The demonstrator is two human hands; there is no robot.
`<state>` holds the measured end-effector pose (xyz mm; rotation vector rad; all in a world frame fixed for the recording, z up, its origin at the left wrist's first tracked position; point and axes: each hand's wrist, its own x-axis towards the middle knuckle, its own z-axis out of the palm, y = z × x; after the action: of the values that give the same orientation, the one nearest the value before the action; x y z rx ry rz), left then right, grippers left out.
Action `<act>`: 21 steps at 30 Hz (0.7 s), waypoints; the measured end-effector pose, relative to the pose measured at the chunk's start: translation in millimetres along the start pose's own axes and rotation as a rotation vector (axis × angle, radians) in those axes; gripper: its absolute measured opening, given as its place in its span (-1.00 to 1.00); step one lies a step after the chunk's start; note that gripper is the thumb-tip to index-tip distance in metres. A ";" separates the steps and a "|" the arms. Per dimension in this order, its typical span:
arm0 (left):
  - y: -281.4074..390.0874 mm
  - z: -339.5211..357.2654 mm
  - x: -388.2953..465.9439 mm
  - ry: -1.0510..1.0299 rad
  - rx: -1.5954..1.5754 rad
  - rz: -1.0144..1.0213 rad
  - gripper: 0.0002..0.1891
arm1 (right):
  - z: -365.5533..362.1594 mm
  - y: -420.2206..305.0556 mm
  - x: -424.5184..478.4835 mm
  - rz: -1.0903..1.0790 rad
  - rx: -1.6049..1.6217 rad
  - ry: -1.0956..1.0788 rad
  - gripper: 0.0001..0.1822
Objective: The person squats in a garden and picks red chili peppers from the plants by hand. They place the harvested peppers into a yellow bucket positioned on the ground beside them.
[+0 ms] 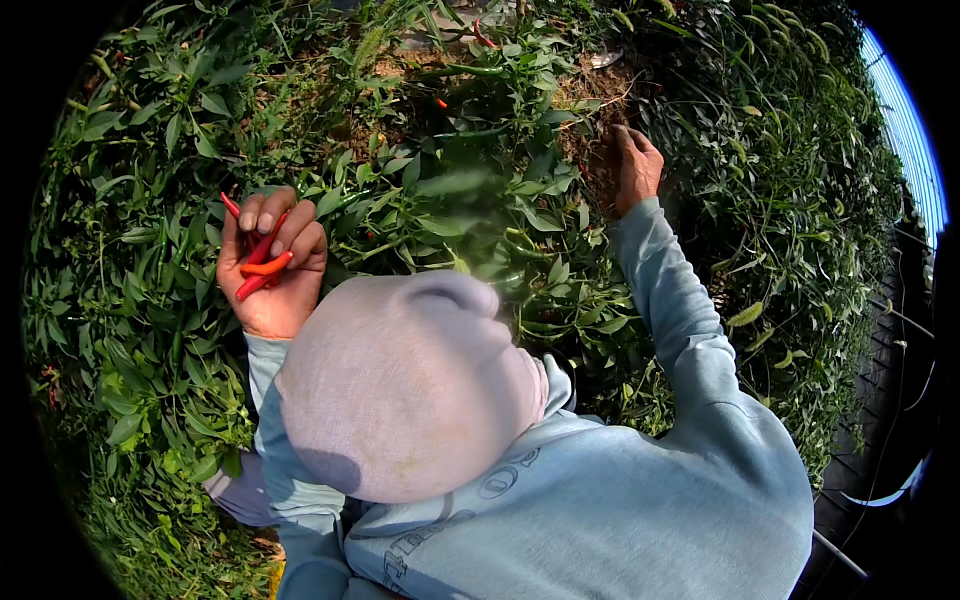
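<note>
My left hand is palm up at the left, fingers curled around several red chilli peppers. At the upper right my right hand reaches down to bare soil beside the leaves, its fingertips close together; whether anything is between them cannot be told. Pepper plants with green leaves fill the ground between the hands. A long green chilli lies among the foliage at the top, near a red chilli. A smaller red piece shows below them. My cloth-covered head and pale blue sleeves hide part of the plants.
Dense weeds with bristly seed heads stand on the right. Beyond them are a dark sheet, thin rods and a bright ribbed panel. More pepper plants grow at the left. Something yellow shows at the bottom edge.
</note>
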<state>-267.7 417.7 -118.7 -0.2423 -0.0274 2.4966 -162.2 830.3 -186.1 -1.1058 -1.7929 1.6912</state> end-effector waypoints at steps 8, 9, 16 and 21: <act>-21.9 -12.3 -1.9 -0.149 0.017 -0.077 -0.71 | -262.4 97.1 149.2 -0.315 -1.728 0.605 -0.73; -22.9 -18.9 -5.1 -0.125 0.014 -0.083 -0.70 | -287.4 98.2 161.3 -0.318 -1.447 0.674 -0.70; -23.5 -3.7 -47.0 0.128 0.194 0.127 -0.74 | -205.2 94.4 186.8 -0.148 -1.539 0.303 -0.65; -17.8 -10.8 -57.2 0.148 0.204 0.124 -0.72 | -253.2 107.5 218.3 -0.255 -1.656 0.405 -0.71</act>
<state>-210.1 397.9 -118.4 -0.3507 0.3107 2.5735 -67.8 1150.6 -294.7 -1.3999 -2.6839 -0.5237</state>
